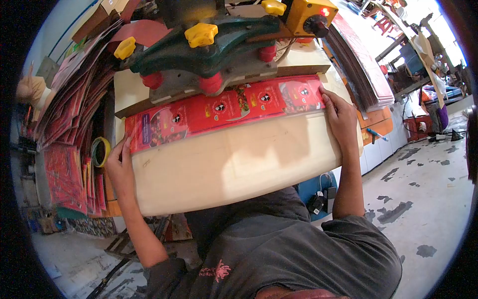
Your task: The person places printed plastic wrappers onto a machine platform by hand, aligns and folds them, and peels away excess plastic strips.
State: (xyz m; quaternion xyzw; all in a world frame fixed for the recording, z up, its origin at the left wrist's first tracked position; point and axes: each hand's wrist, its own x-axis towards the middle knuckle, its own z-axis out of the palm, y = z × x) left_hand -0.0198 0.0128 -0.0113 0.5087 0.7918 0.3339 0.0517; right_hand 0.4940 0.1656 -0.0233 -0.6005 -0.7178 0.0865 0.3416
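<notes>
A long red printed sheet (199, 115) with food pictures lies across the pale board (224, 164), pushed up along a straight edge below the machine. Pinched at its left end is the sheet's corner, in the fingers of my left hand (118, 163). My right hand (341, 118) grips the opposite end between thumb and fingers, its wrist over the board's right side. The sheet is stretched flat between both hands. Just above it sits the dark green machine head (209, 52) with red feet (211, 83) and yellow knobs (201, 35).
Stacks of red printed sheets stand left (74, 109) and right (361, 65) of the board. A yellow tape roll (101, 152) is near my left hand. A yellow control box (309, 17) with a lit red lamp is at the top; a blue pen (377, 134) lies right.
</notes>
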